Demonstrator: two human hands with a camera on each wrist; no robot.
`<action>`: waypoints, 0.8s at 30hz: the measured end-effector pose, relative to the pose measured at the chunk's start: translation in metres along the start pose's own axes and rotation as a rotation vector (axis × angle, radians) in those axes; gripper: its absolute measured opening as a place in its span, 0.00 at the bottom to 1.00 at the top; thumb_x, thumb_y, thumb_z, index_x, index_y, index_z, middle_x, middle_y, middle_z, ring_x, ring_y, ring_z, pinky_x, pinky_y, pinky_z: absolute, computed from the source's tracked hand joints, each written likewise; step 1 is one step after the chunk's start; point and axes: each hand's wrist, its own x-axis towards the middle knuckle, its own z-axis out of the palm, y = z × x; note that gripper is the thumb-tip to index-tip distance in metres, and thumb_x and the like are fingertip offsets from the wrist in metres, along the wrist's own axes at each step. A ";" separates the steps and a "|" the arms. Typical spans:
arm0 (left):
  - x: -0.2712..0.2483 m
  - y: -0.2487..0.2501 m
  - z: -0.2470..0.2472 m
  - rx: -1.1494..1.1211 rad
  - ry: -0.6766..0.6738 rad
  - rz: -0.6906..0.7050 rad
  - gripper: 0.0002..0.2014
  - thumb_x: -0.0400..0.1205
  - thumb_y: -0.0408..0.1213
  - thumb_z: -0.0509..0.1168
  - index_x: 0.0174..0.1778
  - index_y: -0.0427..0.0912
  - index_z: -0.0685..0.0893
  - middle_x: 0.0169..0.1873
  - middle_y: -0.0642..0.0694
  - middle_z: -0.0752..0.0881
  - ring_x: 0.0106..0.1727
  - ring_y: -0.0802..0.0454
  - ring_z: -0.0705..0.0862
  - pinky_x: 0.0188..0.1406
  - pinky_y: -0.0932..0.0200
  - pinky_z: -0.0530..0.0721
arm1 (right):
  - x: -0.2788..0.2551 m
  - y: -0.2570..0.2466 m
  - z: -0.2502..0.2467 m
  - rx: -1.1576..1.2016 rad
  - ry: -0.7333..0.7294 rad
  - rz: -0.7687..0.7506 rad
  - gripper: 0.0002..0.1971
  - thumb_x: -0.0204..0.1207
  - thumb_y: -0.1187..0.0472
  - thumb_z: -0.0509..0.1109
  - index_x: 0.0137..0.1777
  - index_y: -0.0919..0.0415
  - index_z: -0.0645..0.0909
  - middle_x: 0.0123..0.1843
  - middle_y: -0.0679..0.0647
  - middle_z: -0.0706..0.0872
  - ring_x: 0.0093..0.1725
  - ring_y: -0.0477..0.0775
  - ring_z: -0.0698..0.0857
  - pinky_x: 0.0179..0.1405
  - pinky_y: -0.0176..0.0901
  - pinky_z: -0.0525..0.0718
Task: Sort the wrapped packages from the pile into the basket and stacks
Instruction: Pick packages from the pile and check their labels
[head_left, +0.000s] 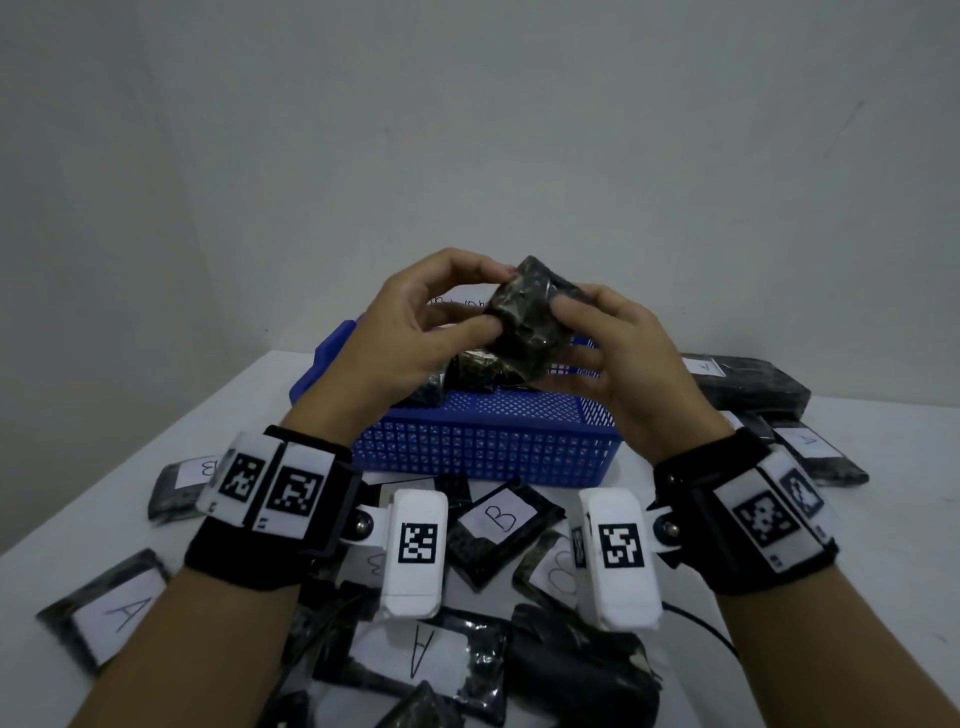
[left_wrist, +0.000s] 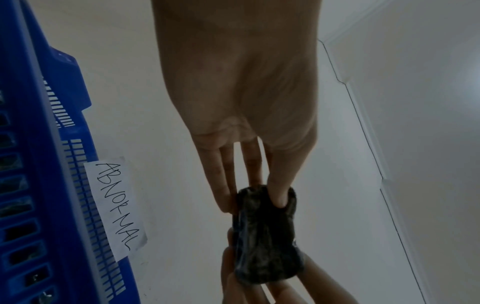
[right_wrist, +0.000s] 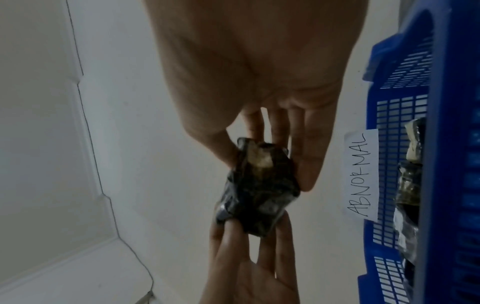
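Both hands hold one small dark package (head_left: 527, 317) up in the air, over the blue basket (head_left: 488, 441). The left hand (head_left: 415, 332) pinches one end with thumb and fingers. The right hand (head_left: 618, 353) pinches the other end the same way. Held like this, the package can be turned and looked at from every side.

The right wrist view shows why that may matter. The black wrap has a hole near one end, and something pale pokes out there. No letter label shows on this package in any view.

The basket stands near the middle of the counter (head_left: 156, 415), toward its far edge. A paper sign (left_wrist: 115, 206) on its far wall reads "ABNORMAL". A few dark packages already lie inside. So the basket looks like the place for packages that are torn or odd, and this one seems to belong there. It is already right above it, so the drop would be short.

The pile (head_left: 467, 649) lies along the near edge of the counter, under the wrists. Packages there carry white labels marked A or B. A stack (head_left: 748, 384) of flat packages sits by the far right edge, with an A label on top. One B package (head_left: 182, 483) lies alone toward the left edge.
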 end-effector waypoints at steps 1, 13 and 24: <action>-0.001 0.001 0.000 -0.009 -0.024 0.002 0.14 0.83 0.23 0.67 0.62 0.40 0.82 0.68 0.45 0.84 0.58 0.45 0.90 0.60 0.49 0.88 | 0.000 0.001 0.000 -0.016 0.036 -0.046 0.07 0.85 0.61 0.69 0.59 0.63 0.82 0.53 0.60 0.92 0.50 0.59 0.93 0.40 0.49 0.92; 0.000 0.001 -0.008 0.079 0.059 -0.077 0.12 0.86 0.30 0.65 0.64 0.43 0.82 0.62 0.39 0.85 0.51 0.55 0.89 0.45 0.63 0.87 | 0.001 -0.004 -0.004 0.043 -0.074 -0.055 0.11 0.87 0.61 0.64 0.66 0.65 0.79 0.53 0.58 0.89 0.42 0.54 0.90 0.36 0.41 0.90; 0.000 0.000 -0.003 0.040 -0.008 -0.163 0.12 0.84 0.34 0.69 0.63 0.45 0.82 0.62 0.44 0.85 0.52 0.45 0.92 0.56 0.50 0.90 | 0.002 0.001 -0.006 -0.393 0.096 -0.314 0.18 0.74 0.47 0.80 0.58 0.55 0.82 0.49 0.54 0.90 0.39 0.54 0.88 0.39 0.47 0.88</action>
